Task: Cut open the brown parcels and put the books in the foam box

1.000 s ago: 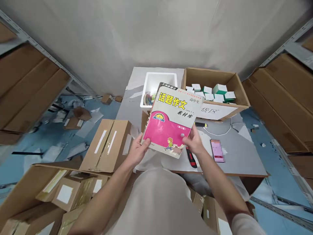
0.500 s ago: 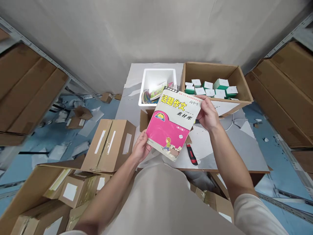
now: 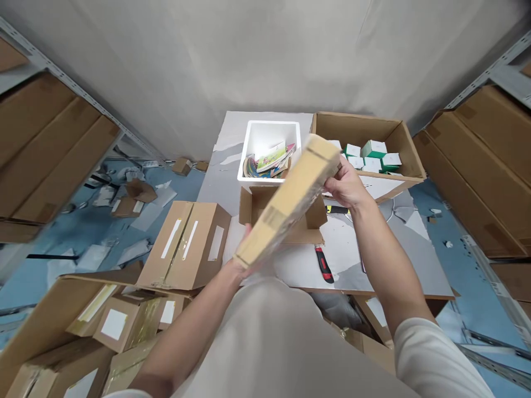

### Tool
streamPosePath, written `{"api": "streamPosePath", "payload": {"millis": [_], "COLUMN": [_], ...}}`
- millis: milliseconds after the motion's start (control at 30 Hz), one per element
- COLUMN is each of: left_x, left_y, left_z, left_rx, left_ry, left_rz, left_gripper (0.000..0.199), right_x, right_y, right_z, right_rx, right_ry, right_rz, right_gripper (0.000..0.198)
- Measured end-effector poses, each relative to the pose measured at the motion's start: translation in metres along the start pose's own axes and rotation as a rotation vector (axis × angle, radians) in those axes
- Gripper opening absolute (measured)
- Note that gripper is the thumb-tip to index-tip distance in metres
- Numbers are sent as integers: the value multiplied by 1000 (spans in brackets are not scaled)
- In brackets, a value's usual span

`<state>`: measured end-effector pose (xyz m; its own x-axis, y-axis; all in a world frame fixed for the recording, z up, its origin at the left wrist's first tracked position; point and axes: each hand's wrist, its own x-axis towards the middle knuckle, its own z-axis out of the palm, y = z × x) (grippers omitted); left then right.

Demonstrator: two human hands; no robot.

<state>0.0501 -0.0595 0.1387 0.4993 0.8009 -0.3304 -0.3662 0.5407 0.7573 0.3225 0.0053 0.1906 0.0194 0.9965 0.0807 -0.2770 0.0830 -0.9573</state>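
Evidently, the left hand [image 3: 238, 272] and right hand [image 3: 347, 185] clasp the thick book [image 3: 286, 202] toward opposite ends. It appears moderately heavy and somewhat flexible; pinching both covers seems soundest.

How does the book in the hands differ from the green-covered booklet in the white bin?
The book is held up by the left hand and right hand, while the green-covered booklet lies in the white bin. The book turns its tan page edges to the camera; the booklet shows its cover. The book looks thick, the booklet thinner. Both slant up toward the picture's right.
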Motion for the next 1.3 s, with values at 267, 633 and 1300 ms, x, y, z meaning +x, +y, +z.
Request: {"api": "streamPosePath", "payload": {"millis": [267,633,1300], "left_x": [-17,-28,-39], "left_y": [-10,-34,-29], "left_z": [-18,-24,-18], "left_rx": [168,92,-183], "left_ry": [272,343,-115], "left_rz": [325,298,0], "left_gripper": [61,51,76], "right_x": [-12,-31,-47], "right_y": [-9,0,-10], "right_z": [4,-2,19], "right_rx": [-136,-110,-54], "right_ry": [69,97,118], "right_rz": [64,-58,33], "right_gripper": [45,42,47]}}
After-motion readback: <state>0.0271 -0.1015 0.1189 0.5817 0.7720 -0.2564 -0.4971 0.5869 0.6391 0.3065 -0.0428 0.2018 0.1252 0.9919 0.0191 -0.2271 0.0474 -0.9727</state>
